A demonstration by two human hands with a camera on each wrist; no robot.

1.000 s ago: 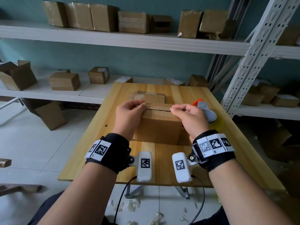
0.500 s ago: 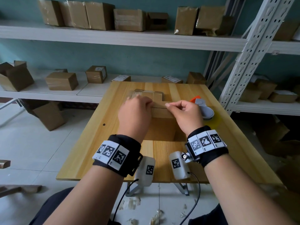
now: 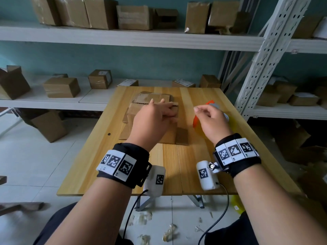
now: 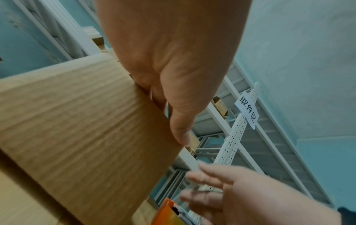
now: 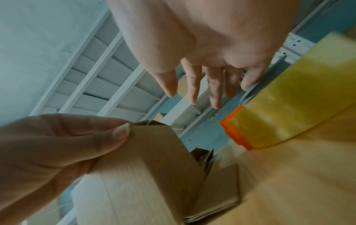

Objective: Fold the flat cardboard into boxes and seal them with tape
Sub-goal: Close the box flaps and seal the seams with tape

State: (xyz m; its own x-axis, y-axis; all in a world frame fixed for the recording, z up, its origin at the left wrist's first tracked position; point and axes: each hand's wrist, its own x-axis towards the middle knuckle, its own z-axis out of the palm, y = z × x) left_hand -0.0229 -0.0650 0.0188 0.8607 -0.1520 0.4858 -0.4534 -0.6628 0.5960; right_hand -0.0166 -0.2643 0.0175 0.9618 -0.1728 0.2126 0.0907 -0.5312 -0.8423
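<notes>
Left hand [image 3: 150, 121] clamps the box [image 5: 146, 167] top, seemingly pinching; right hand [image 3: 210, 121] hovers loosely open, empty.

Bare table [image 3: 178, 167] near front edge; box [image 3: 170, 137] centre, tape dispenser [image 3: 195, 121] right, narrow gap between.

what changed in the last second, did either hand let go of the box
The right hand let go of the box and moved right; it is now open above the tape dispenser. The left hand stayed on the box top, holding the flaps down. The box stayed on the table.
</notes>
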